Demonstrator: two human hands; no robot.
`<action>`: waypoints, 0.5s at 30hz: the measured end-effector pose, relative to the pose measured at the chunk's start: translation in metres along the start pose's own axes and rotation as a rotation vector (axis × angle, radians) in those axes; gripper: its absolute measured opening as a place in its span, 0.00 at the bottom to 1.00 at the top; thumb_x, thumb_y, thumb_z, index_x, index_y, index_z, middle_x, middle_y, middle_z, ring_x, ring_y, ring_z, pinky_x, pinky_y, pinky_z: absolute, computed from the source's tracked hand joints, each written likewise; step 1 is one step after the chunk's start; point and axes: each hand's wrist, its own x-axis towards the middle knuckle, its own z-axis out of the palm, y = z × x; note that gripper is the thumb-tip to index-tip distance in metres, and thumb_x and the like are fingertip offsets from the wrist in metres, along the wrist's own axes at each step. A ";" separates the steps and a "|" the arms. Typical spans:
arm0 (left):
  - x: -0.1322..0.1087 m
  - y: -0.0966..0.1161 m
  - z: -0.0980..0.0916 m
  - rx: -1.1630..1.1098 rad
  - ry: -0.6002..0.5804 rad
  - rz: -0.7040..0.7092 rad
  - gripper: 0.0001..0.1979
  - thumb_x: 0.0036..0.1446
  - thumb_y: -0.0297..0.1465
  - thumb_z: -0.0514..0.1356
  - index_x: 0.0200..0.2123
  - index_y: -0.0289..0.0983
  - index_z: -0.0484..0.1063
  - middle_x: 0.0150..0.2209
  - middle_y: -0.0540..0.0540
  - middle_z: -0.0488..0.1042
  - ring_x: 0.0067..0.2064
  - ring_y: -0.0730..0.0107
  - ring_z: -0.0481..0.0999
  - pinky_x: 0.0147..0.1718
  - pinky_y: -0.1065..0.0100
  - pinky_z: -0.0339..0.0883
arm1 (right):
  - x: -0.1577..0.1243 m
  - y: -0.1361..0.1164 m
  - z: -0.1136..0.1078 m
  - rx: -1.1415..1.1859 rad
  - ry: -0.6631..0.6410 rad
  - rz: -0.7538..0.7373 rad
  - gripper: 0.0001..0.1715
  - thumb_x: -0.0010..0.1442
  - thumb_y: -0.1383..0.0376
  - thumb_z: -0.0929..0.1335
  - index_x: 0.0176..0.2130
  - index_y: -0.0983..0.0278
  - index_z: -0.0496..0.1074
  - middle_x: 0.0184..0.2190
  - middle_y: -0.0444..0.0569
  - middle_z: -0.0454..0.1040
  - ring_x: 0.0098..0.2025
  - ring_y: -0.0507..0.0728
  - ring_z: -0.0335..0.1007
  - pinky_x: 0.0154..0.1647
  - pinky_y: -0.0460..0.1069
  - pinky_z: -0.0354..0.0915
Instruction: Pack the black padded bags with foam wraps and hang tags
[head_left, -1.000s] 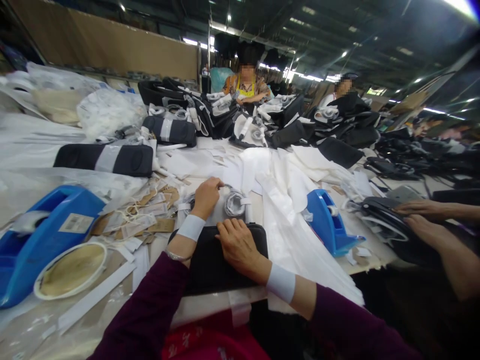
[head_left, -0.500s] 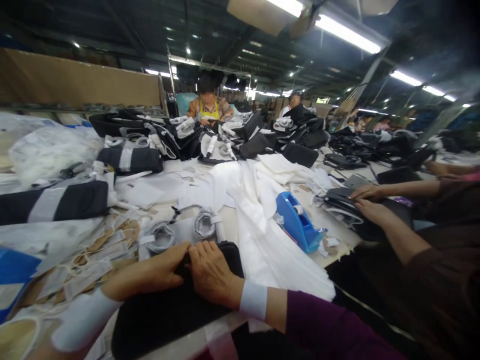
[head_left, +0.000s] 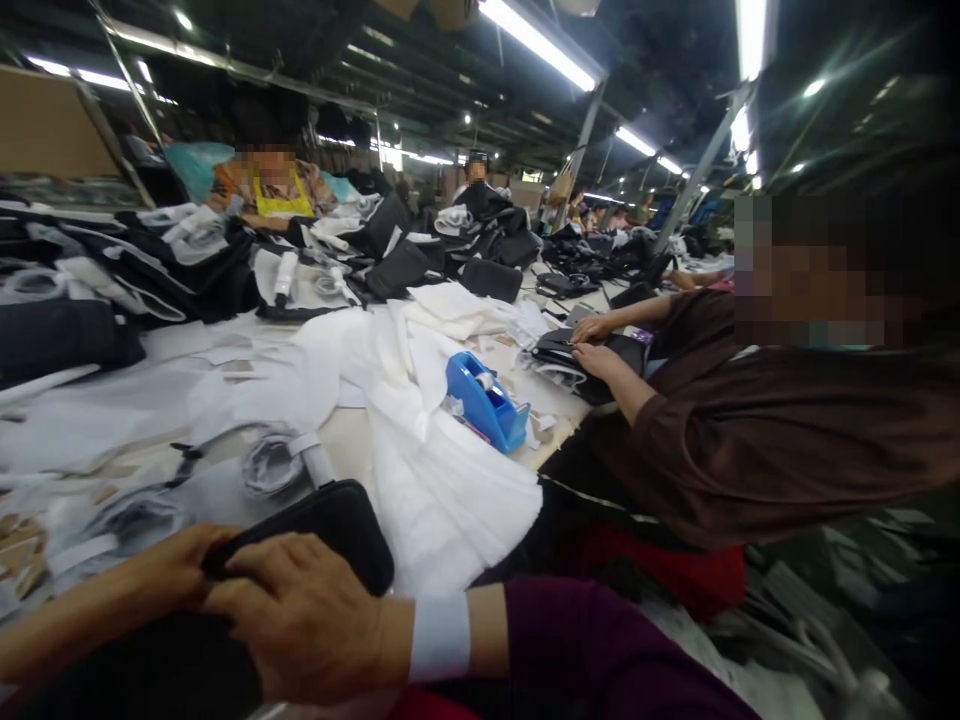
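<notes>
Items on the desk (head_left: 349,440) sit farther left in the frame than half a second ago, as the view has swung right; the left blue dispenser and the white-rimmed bowl have dropped out of sight, while a co-worker in a brown top (head_left: 780,440) now fills the right side. The black case (head_left: 356,525) lies at the lower left, under both hands, its far corner reaching out beyond the fingers. The right hand (head_left: 307,610) lies across it with fingers bent and close together; the left hand (head_left: 176,565) meets it from the left edge, its fingertips partly covered, so whether either hand pinches anything cannot be told. Just beyond the case, at left, lie two coils, the nearer-to-centre coil (head_left: 270,462) bound with a white wrap and the blurred coil (head_left: 139,520) farther left. As for containers, the case's contents are hidden, and the blue tape dispenser (head_left: 484,405) at centre holds a tape roll (head_left: 486,381). White sheets (head_left: 450,500) spread between it and the case. Right of centre, the co-worker's hands (head_left: 596,358) rest on a black bag (head_left: 559,350).
</notes>
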 end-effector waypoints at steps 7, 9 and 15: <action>-0.015 0.029 0.002 -0.102 0.046 -0.201 0.13 0.33 0.31 0.62 0.29 0.39 0.77 0.26 0.56 0.78 0.32 0.61 0.76 0.30 0.70 0.67 | -0.060 -0.003 -0.028 0.175 0.006 0.074 0.18 0.59 0.70 0.63 0.50 0.63 0.68 0.52 0.52 0.67 0.52 0.58 0.63 0.53 0.52 0.64; -0.018 0.031 0.005 -0.085 0.070 -0.218 0.17 0.33 0.30 0.62 0.33 0.37 0.77 0.30 0.52 0.79 0.35 0.58 0.77 0.31 0.69 0.68 | -0.047 0.016 -0.034 0.262 0.083 0.170 0.18 0.59 0.74 0.61 0.48 0.62 0.69 0.50 0.53 0.68 0.51 0.57 0.63 0.52 0.51 0.64; -0.030 0.034 0.010 -0.008 0.189 -0.198 0.22 0.36 0.32 0.63 0.39 0.36 0.76 0.37 0.47 0.78 0.41 0.55 0.76 0.38 0.66 0.68 | 0.086 0.087 -0.038 0.312 -0.018 0.377 0.14 0.60 0.74 0.62 0.43 0.65 0.73 0.45 0.51 0.71 0.51 0.54 0.66 0.54 0.48 0.61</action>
